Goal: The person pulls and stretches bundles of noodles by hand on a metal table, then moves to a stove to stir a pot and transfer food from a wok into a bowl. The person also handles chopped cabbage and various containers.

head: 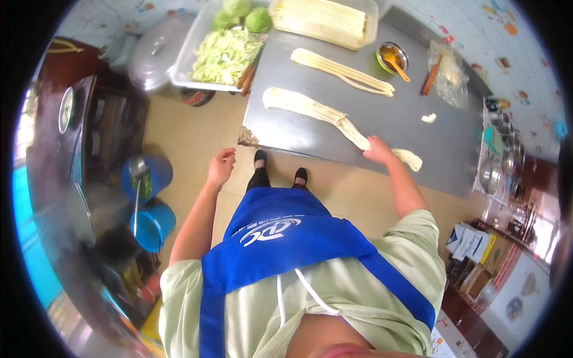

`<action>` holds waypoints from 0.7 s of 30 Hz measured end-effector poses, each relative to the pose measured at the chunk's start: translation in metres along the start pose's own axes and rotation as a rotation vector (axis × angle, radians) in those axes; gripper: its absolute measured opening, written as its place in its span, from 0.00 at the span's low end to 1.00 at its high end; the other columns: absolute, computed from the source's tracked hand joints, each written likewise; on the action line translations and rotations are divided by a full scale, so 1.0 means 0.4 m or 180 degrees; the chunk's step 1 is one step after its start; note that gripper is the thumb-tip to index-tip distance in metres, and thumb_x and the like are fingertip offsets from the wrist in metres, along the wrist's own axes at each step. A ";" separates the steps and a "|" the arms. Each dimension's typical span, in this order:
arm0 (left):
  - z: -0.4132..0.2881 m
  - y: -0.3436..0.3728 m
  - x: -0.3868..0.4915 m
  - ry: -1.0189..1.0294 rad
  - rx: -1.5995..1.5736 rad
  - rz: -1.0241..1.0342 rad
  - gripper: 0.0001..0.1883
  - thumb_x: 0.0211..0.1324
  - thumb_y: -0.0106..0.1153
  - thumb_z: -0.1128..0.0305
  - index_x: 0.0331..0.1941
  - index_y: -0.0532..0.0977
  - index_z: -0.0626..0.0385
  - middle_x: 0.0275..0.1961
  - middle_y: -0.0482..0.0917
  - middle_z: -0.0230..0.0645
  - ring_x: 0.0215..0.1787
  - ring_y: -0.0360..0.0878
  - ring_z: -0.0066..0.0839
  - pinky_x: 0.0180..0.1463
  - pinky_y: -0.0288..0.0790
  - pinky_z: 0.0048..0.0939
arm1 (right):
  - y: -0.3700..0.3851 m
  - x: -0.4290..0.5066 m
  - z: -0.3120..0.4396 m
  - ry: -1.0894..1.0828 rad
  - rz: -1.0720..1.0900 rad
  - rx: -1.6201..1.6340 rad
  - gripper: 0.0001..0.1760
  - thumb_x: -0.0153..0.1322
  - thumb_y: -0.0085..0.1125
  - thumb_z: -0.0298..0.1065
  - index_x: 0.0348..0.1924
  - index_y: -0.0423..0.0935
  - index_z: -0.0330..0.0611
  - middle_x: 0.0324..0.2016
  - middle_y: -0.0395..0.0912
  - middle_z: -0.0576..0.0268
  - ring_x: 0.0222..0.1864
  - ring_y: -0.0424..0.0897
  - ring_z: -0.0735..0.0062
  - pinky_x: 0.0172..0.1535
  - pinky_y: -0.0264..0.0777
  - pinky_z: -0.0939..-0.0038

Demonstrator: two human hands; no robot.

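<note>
My right hand (378, 150) is closed on a long piece of dough (309, 108) that lies across the steel worktop (277, 129); a short end of dough (408, 159) shows on the other side of the hand. My left hand (222, 166) hangs over the floor, off the worktop's left corner, fingers curled and apparently holding nothing. Beyond the long piece lie several dough strands side by side (342, 74). A small lump of dough (429, 118) rests farther right. Near the back stands a metal-lined bowl (392, 58) of orange-brown liquid with an orange spoon.
At the back, a plastic tub (358, 44) holds rows of dough strands; left of it, a white tray (179, 80) holds shredded cabbage. A wooden stick (432, 75) touches a plastic bag (452, 80). Blue buckets (161, 219) stand on the floor at left.
</note>
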State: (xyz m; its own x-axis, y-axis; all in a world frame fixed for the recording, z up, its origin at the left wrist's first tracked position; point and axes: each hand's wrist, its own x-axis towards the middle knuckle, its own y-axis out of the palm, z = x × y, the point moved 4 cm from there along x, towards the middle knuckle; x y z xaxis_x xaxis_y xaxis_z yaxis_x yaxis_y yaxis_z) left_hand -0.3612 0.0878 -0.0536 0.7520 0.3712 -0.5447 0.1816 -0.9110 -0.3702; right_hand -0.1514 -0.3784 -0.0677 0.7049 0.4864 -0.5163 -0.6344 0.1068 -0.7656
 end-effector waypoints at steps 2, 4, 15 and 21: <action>0.007 -0.020 -0.063 -0.0064 0.0004 0.0339 0.14 0.60 0.49 0.71 0.49 0.73 0.58 0.43 0.78 0.33 0.40 0.76 0.22 0.40 0.72 0.24 | -0.017 -0.026 0.096 -0.0226 0.0188 0.0318 0.20 0.57 0.59 0.35 0.41 0.70 0.37 0.34 0.74 0.47 0.38 0.74 0.49 0.42 0.69 0.59; -0.026 -0.056 -0.116 0.0303 0.0349 0.0459 0.16 0.58 0.51 0.70 0.50 0.72 0.57 0.44 0.78 0.36 0.39 0.77 0.24 0.41 0.72 0.27 | -0.069 -0.045 0.233 -0.0470 0.0255 0.0875 0.19 0.57 0.57 0.35 0.39 0.69 0.37 0.31 0.74 0.45 0.36 0.75 0.49 0.40 0.69 0.59; -0.139 -0.697 -0.327 0.2864 0.0253 -0.0251 0.39 0.41 0.67 0.71 0.61 0.60 0.50 0.51 0.72 0.39 0.53 0.71 0.44 0.54 0.67 0.39 | 0.025 -0.027 1.681 -0.2714 0.0497 -0.0882 0.21 0.55 0.62 0.34 0.38 0.70 0.35 0.37 0.74 0.43 0.40 0.74 0.47 0.43 0.70 0.60; 0.080 -1.397 -0.487 0.2256 -0.0235 -0.2272 0.19 0.41 0.61 0.79 0.42 0.73 0.59 0.39 0.77 0.42 0.41 0.78 0.40 0.45 0.72 0.34 | 0.119 -0.011 2.206 -0.3908 -0.0741 0.0458 0.27 0.59 0.67 0.31 0.50 0.71 0.43 0.52 0.66 0.51 0.52 0.70 0.56 0.48 0.69 0.63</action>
State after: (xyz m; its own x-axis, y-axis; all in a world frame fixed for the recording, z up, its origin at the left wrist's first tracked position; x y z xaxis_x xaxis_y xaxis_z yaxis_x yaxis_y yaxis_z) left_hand -0.6294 0.5304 0.2352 0.6512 0.6637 0.3680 0.7571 -0.5353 -0.3744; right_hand -0.4648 0.3898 0.2369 0.0943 0.9197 0.3812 -0.6181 0.3542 -0.7018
